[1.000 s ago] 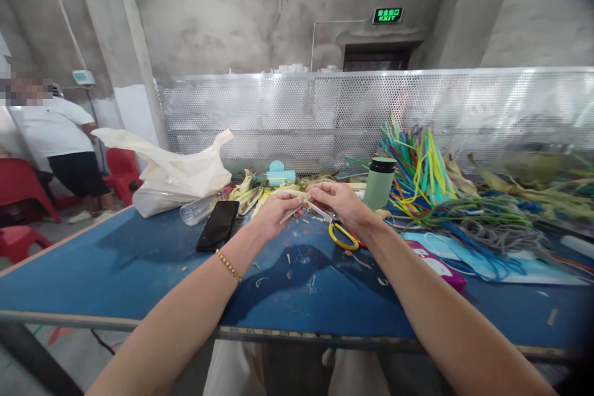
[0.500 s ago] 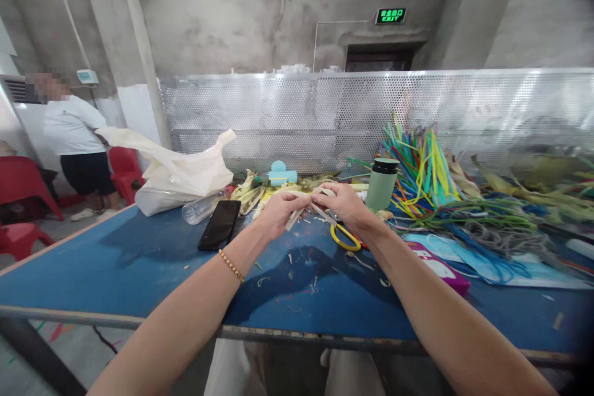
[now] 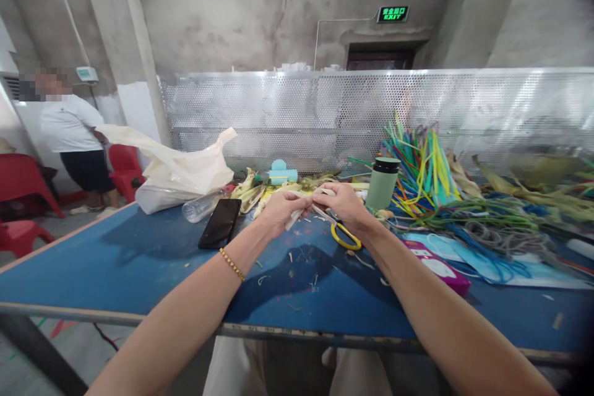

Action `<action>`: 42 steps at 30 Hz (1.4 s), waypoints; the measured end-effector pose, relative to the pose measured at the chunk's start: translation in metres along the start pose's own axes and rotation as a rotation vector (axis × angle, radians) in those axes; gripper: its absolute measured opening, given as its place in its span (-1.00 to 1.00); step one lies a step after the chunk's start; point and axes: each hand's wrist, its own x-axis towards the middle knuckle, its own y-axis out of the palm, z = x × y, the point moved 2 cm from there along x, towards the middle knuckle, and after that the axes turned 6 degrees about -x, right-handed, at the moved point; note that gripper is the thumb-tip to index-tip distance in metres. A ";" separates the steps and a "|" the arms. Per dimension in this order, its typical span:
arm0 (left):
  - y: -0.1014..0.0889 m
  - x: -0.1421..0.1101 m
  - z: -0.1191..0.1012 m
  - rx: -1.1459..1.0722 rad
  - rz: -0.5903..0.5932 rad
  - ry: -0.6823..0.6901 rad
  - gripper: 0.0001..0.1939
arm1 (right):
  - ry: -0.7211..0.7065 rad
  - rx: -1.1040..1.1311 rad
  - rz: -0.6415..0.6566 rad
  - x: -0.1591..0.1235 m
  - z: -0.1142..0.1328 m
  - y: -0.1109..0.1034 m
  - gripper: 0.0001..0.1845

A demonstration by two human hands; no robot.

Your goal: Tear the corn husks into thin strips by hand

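Note:
My left hand (image 3: 282,209) and my right hand (image 3: 341,203) meet over the middle of the table, fingertips almost touching. Both pinch a pale, flat strip (image 3: 293,219), which looks like dried corn husk; one end hangs below the left fingers. The part between the fingers is mostly hidden. Just below my right hand lie scissors with yellow handles (image 3: 346,237), their blades reaching under the fingers. Yellowish corn husks (image 3: 248,192) are heaped behind my left hand. A green flask with a black lid (image 3: 383,184) stands right of my right hand.
A black phone (image 3: 219,223), a clear plastic bottle (image 3: 199,207) and a cream plastic bag (image 3: 185,167) lie to the left. On the right are colourful cords (image 3: 429,167), a purple packet (image 3: 440,269) and blue face masks (image 3: 492,263). Scraps litter the blue table (image 3: 297,303). A person (image 3: 74,130) stands far left.
Both hands keep their pinch on the strip, with only a tiny shift of the fingers. The view has moved very slightly.

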 end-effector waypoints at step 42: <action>-0.012 0.010 0.006 -0.111 0.077 0.021 -0.78 | 0.016 0.118 0.169 0.006 -0.019 -0.001 -0.69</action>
